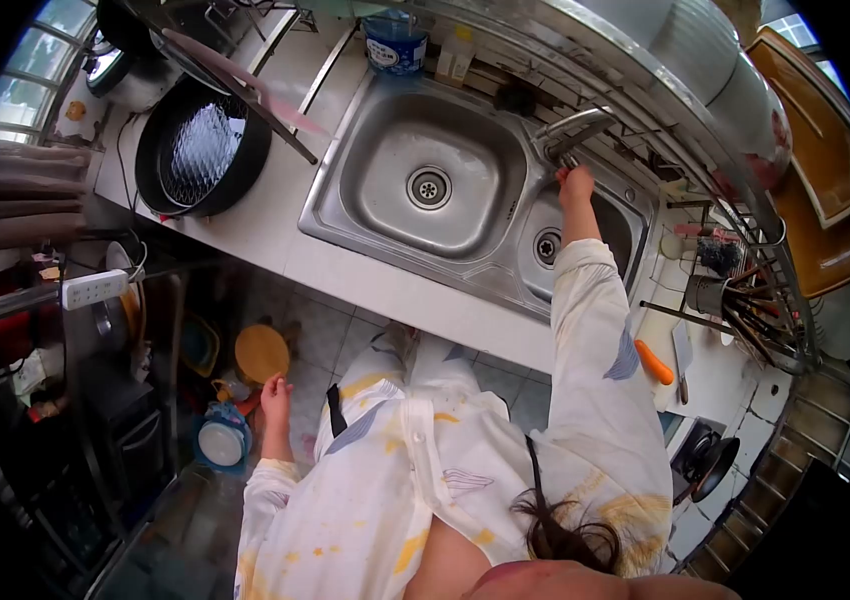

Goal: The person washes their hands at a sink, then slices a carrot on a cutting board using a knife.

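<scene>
My right hand (574,183) reaches over the small basin of the steel double sink (320,212). Its fingers are closed at the base of the tap (585,120), around what looks like the tap's lever, which they partly hide. No running water can be made out. My left hand (276,394) hangs low at my side, below counter height, its fingers loosely bent and apart with nothing in them. Near it are a round wooden stool top (262,353) and a blue container with a white round top (222,443).
Left of the sink lies a black pan (203,150). A carrot (654,362) and a knife (683,360) lie on the right counter. A metal dish rack (635,110) overhangs the sink's back. A power strip (96,289) sits at left.
</scene>
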Available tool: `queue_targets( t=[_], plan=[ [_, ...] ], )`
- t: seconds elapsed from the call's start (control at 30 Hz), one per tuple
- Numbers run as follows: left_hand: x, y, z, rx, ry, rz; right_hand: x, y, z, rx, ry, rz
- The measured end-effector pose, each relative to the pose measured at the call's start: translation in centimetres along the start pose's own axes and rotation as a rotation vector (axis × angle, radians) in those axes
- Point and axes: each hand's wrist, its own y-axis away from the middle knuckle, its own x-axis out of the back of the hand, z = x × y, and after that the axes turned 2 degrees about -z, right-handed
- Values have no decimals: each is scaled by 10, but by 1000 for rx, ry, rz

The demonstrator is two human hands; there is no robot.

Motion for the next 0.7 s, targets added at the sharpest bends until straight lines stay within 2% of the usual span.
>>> queue_targets(
  t=[0.07,0.17,0.3,0.37,0.47,0.5,0.57,0.6,0.63,0.67,0.7],
  plan=[
    [-1,8,2,24,-11,-13,5,7,4,-22,-36,49],
    [-5,11,-4,-15,-78,-50,2,7,5,17,-47,-16],
    [-36,18,30,-192,-94,-66,-28,49,1,-172,-337,-11],
    [-69,18,59,-288,-65,-149,-44,77,-5,-400,-476,-283],
    [-140,25,125,-475,-78,-294,-80,111,-23,-499,-613,-386],
    [-166,25,145,-478,-90,-369,-82,109,-23,-498,-614,-383],
    [-227,29,187,-464,-42,-527,-88,100,-21,-511,-711,-653],
    [-260,36,211,-451,-2,-582,-88,95,-16,-508,-712,-650],
    [-296,31,227,-476,2,-672,-88,90,-9,-472,-827,-935],
    [-333,46,257,-385,-72,-662,-86,87,-4,-428,-931,-1220],
    [-371,51,275,-326,55,-741,-88,98,-15,-428,-930,-1211]
  ],
)
